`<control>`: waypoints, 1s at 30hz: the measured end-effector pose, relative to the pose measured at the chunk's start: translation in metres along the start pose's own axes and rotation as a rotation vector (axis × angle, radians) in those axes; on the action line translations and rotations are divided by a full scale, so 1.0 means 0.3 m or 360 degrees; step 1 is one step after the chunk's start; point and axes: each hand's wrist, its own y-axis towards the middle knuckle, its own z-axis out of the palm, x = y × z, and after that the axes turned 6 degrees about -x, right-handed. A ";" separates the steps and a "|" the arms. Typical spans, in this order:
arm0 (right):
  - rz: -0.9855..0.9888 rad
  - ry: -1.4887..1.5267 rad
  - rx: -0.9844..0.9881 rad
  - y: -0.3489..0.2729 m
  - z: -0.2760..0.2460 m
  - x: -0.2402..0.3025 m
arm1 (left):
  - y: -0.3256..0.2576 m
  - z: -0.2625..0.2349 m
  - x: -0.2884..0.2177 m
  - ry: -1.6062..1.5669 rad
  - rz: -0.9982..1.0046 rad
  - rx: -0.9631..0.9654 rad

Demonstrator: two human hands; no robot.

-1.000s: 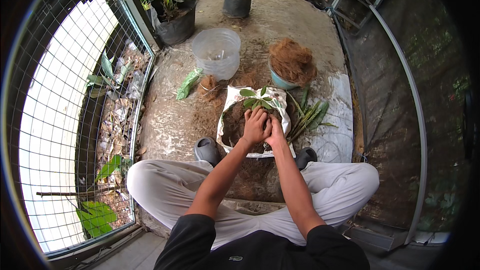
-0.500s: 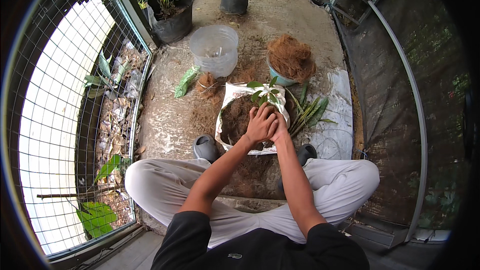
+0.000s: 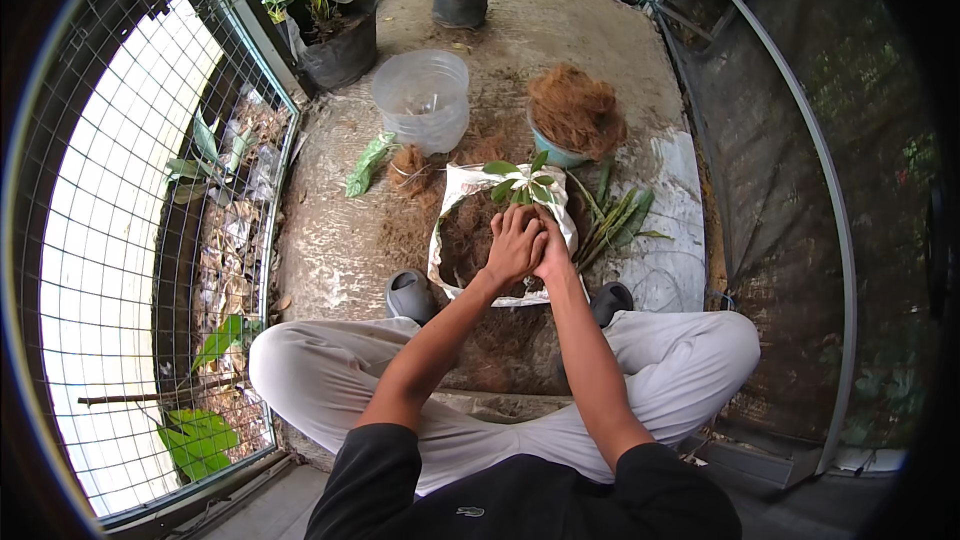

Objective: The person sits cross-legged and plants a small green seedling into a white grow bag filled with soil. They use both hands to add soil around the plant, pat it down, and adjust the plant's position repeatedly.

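Note:
A white sack (image 3: 436,258) with its top open stands between my feet, with dark fibrous soil (image 3: 468,240) inside. Over its right half, my left hand (image 3: 516,242) and my right hand (image 3: 553,253) are pressed together, fingers curled round the base of a small plant (image 3: 522,183). Its green leaves spread just beyond my fingertips, toward the sack's far rim. My hands hide the roots and lower stem. The left hand's back faces up and partly covers the right hand's fingers.
Beyond the sack are a clear plastic tub (image 3: 424,105), a teal pot (image 3: 556,148) heaped with brown coconut fibre (image 3: 577,110), and a green crumpled packet (image 3: 370,165). Long cut leaves (image 3: 620,220) lie right of it. Wire mesh (image 3: 120,240) borders the left, dark netting (image 3: 770,240) the right.
The small plant's leaves have shifted slightly and fan out more toward the left. My hands stay together over the sack, with the left fingers a little flatter. The whole view has moved slightly.

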 end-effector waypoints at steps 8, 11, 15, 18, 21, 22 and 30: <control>-0.0095 -0.0063 -0.0050 -0.005 -0.023 0.003 | 0.001 0.010 0.004 -0.0200 -0.0103 0.0056; -0.0174 -0.0075 -0.0119 -0.022 -0.011 0.009 | 0.007 0.005 -0.008 -0.0159 -0.0107 0.0014; -0.0286 0.0011 -0.0280 -0.030 0.009 0.052 | 0.052 -0.003 -0.048 -0.0189 -0.0202 -0.0084; -0.0296 -0.0014 -0.0384 -0.038 0.042 0.081 | 0.119 0.006 -0.056 -0.0720 -0.1172 -0.0236; -0.0510 -0.0344 -0.0473 -0.044 0.085 0.040 | 0.157 0.033 -0.007 -0.1304 -0.2022 -0.0166; -0.0645 -0.0534 -0.0491 -0.049 0.086 0.030 | 0.178 0.008 -0.033 -0.1640 -0.2207 0.0004; -0.1393 -0.1624 -0.1405 -0.052 0.146 -0.020 | 0.134 0.007 -0.097 -0.2028 -0.1961 -0.0058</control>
